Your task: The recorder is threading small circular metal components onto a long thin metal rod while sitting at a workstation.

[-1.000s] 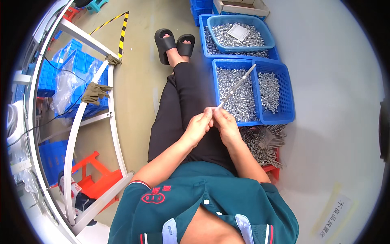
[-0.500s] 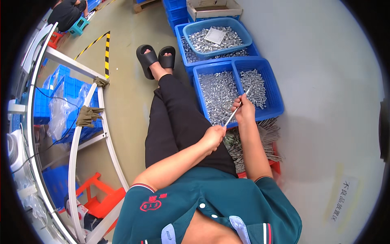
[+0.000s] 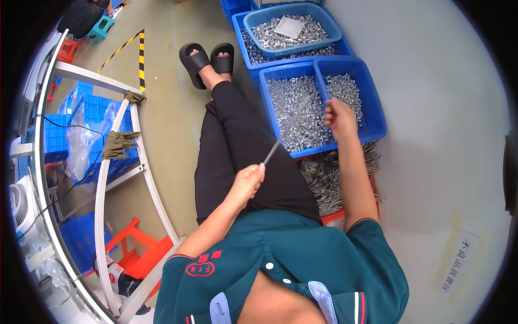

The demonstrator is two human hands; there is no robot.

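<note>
"Since half a second ago, the right hand (image 3: 341, 120) has come off the thin rod (image 3: 273, 151) in the head view, and is now apart, right of upper centre."

"Its fingers?"

"Curled; I cannot tell whether they hold anything. Near the centre, the left hand (image 3: 247, 186) is closed around the rod's lower end, which slants up toward the blue divided basket (image 3: 373, 102)."

"Anything in the way?"

"The right forearm (image 3: 356, 178) hides part of the loose rods (image 3: 329, 189). A white frame (image 3: 101, 216) stands at left."
</note>
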